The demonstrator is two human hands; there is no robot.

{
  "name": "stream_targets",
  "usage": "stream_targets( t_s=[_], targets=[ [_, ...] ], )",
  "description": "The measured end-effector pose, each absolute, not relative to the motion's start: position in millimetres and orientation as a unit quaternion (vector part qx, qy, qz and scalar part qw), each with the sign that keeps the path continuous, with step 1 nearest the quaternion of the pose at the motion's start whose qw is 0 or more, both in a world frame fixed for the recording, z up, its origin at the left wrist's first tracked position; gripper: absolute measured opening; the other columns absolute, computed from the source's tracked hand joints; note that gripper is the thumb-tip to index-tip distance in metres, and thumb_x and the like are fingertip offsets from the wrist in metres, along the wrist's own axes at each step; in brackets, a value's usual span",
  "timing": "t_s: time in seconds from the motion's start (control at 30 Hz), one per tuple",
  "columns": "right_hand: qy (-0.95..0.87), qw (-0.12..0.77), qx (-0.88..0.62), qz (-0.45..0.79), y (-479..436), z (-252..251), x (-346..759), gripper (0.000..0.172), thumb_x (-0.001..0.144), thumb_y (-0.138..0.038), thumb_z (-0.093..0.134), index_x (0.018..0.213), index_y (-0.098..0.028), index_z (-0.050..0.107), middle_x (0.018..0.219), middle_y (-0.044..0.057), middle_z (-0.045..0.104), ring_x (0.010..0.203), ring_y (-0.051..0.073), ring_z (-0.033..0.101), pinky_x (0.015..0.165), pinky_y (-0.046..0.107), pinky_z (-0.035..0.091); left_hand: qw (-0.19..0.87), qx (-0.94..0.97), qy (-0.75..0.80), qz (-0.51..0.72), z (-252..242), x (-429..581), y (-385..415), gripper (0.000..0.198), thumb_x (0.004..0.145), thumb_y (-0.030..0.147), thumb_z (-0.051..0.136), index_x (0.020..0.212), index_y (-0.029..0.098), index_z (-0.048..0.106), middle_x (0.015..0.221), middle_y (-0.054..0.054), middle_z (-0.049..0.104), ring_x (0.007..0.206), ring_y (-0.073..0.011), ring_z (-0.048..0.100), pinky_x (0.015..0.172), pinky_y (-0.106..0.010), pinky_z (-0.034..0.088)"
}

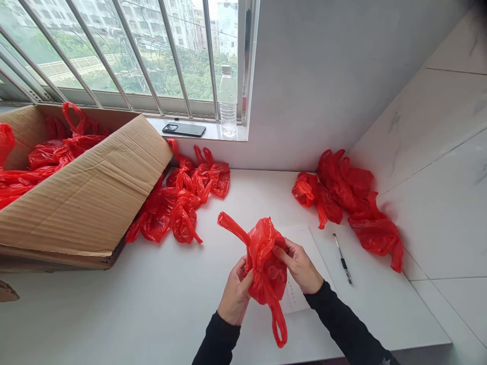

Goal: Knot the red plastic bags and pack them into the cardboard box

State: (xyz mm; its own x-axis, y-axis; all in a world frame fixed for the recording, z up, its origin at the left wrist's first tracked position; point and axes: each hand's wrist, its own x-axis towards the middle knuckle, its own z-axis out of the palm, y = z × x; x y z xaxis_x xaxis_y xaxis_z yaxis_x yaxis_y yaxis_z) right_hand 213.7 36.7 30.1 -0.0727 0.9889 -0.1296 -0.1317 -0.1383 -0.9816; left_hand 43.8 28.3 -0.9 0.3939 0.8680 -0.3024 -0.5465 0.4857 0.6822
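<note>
Both my hands grip a red plastic bag [268, 263] held up over the white table. My left hand [236, 291] pinches its lower left side, thumb on top. On the right side, my right hand [300, 263] has its thumb pressed on the bag and its fingers behind. One handle loop sticks out to the upper left, and another hangs down toward me. What the bag contains is hidden. Beneath it lies a sheet of paper [317, 261] with small writing, partly covered by the bag and my right hand. A black-and-clear pen [343, 261] rests to the right of the paper.
A cardboard box [87, 192] full of red bags stands at the left. Several tied red bags [186, 197] lie beside it, and more red bags [350, 192] sit at the back right by the wall. The windowsill holds a phone [184, 130] and a water bottle [228, 104].
</note>
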Motion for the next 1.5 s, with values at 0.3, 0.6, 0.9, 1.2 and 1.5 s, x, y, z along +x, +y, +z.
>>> stream_targets(
  t_s=[0.3, 0.6, 0.9, 1.2, 1.5],
  targets=[
    [-0.472, 0.431, -0.506, 0.579, 28.5, 26.3, 217.3, 0.025, 0.09, -0.043, 0.065, 0.095, -0.018, 0.067, 0.092, 0.004, 0.066, 0.082, 0.017, 0.059, 0.078, 0.031, 0.048, 0.756, 0.201, 0.384, 0.491, -8.0, 40.3, 32.6, 0.054, 0.076, 0.036, 0.077, 0.124, 0.021, 0.059, 0.108, -0.009, 0.072, 0.094, -0.0226, 0.069, 0.083, -0.031, 0.053],
    [-0.428, 0.447, -0.489, 0.615, 27.9, 26.3, 217.5, 0.027, 0.092, -0.043, 0.062, 0.108, -0.022, 0.062, 0.103, 0.005, 0.067, 0.093, 0.019, 0.061, 0.09, 0.035, 0.048, 0.772, 0.231, 0.337, 0.488, -8.4, 37.3, 29.8, 0.05, 0.069, 0.032, 0.082, 0.114, 0.018, 0.067, 0.121, -0.013, 0.068, 0.106, -0.0288, 0.065, 0.09, -0.036, 0.052],
    [-0.473, 0.43, -0.495, 0.589, 25.0, 22.5, 212.8, 0.024, 0.089, -0.042, 0.066, 0.096, -0.02, 0.065, 0.095, 0.004, 0.065, 0.089, 0.019, 0.059, 0.084, 0.034, 0.048, 0.723, 0.298, 0.385, 0.49, -21.2, 33.7, 34.2, 0.049, 0.077, 0.04, 0.075, 0.121, 0.018, 0.066, 0.115, -0.011, 0.07, 0.102, -0.0264, 0.065, 0.085, -0.034, 0.053],
    [-0.447, 0.456, -0.521, 0.566, 22.8, 14.2, 203.3, 0.028, 0.089, -0.047, 0.064, 0.085, -0.02, 0.057, 0.076, -0.002, 0.054, 0.067, 0.013, 0.048, 0.064, 0.026, 0.044, 0.743, 0.27, 0.406, 0.458, -19.1, 37.2, 30.2, 0.055, 0.08, 0.055, 0.067, 0.117, 0.013, 0.065, 0.115, -0.016, 0.07, 0.103, -0.0296, 0.065, 0.081, -0.035, 0.053],
    [-0.524, 0.383, -0.505, 0.57, 20.2, 24.5, 205.0, 0.037, 0.086, -0.046, 0.067, 0.115, -0.024, 0.058, 0.105, 0.006, 0.063, 0.095, 0.021, 0.059, 0.081, 0.033, 0.052, 0.72, 0.265, 0.379, 0.518, -14.0, 37.9, 32.2, 0.053, 0.076, 0.036, 0.076, 0.124, 0.017, 0.061, 0.119, -0.013, 0.068, 0.108, -0.0277, 0.063, 0.09, -0.034, 0.051]
  ],
)
